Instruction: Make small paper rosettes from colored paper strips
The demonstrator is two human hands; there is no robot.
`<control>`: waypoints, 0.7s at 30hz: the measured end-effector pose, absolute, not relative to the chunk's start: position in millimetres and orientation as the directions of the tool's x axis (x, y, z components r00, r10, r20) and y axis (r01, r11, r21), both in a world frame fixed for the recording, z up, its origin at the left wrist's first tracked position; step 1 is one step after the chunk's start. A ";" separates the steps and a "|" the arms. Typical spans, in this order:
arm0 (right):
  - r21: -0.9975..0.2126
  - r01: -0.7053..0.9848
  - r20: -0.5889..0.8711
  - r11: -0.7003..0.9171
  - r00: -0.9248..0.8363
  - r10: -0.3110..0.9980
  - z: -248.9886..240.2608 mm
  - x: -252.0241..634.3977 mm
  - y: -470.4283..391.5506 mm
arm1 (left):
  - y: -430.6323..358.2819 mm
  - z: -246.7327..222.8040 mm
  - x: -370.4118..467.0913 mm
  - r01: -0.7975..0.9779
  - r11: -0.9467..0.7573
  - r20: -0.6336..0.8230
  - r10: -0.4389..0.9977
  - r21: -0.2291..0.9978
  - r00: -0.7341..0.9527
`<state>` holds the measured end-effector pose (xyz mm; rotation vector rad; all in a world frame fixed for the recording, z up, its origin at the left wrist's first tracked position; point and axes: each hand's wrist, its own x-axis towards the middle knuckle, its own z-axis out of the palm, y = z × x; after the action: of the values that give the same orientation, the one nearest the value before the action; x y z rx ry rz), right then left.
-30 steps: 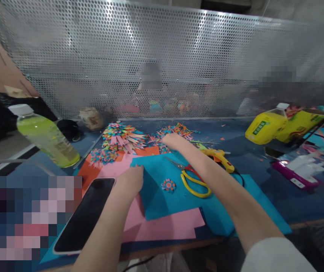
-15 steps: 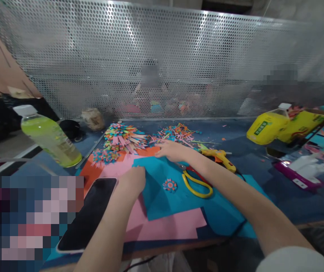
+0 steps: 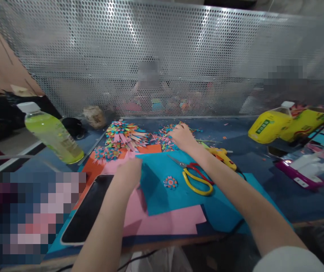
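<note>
My left hand (image 3: 129, 172) is closed at the left edge of a blue paper sheet (image 3: 156, 200); what its fingers hold, if anything, is hidden. Farther back, my right hand (image 3: 182, 136) reaches into a loose pile of coloured paper strips (image 3: 164, 136), its fingers bent down and their tips hard to make out. On the blue sheet lies a small round paper flower (image 3: 170, 182). Beside it rest scissors (image 3: 197, 183) with yellow and red handles. Pink paper (image 3: 167, 224) shows under the blue sheet. A heap of fringed paper flowers (image 3: 124, 136) stands behind my left hand.
A dark phone (image 3: 90, 211) lies left of my left forearm. At the far left leans a green drink bottle (image 3: 54, 132). A yellow glue gun (image 3: 224, 158) is beside my right forearm. Right: a yellow bottle (image 3: 269, 126) and purple power strip (image 3: 300, 173). A perforated metal screen (image 3: 162, 45) stands behind.
My right hand has moved from the blue sheet's back edge away to the strip pile, uncovering the scissor blades. My left hand has shifted slightly left and back.
</note>
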<state>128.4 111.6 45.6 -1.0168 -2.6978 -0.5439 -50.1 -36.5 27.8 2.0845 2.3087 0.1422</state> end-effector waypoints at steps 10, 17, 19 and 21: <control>0.066 0.447 0.252 0.892 -0.872 0.419 31.6 135.7 32.6 | -40.8 56.3 -68.4 0.969 0.198 0.067 0.975 0.146 -0.210; -0.073 0.454 0.136 0.888 -0.877 0.460 30.9 154.2 -1.6 | -86.7 31.3 -57.2 0.990 0.136 -0.083 0.987 -0.028 -0.138; -0.047 0.526 0.152 0.849 -0.837 0.526 33.3 158.9 3.4 | -96.0 25.9 -47.7 0.980 0.160 -0.071 0.983 -0.114 -0.169; -0.044 0.595 0.169 0.803 -0.787 0.593 36.3 162.9 10.3 | -99.4 23.8 -40.7 0.968 0.173 -0.027 0.983 -0.183 -0.181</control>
<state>162.9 10.3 36.3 -0.9356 -2.8152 -0.0164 -40.7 -99.4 23.8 2.0688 2.4787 -0.2570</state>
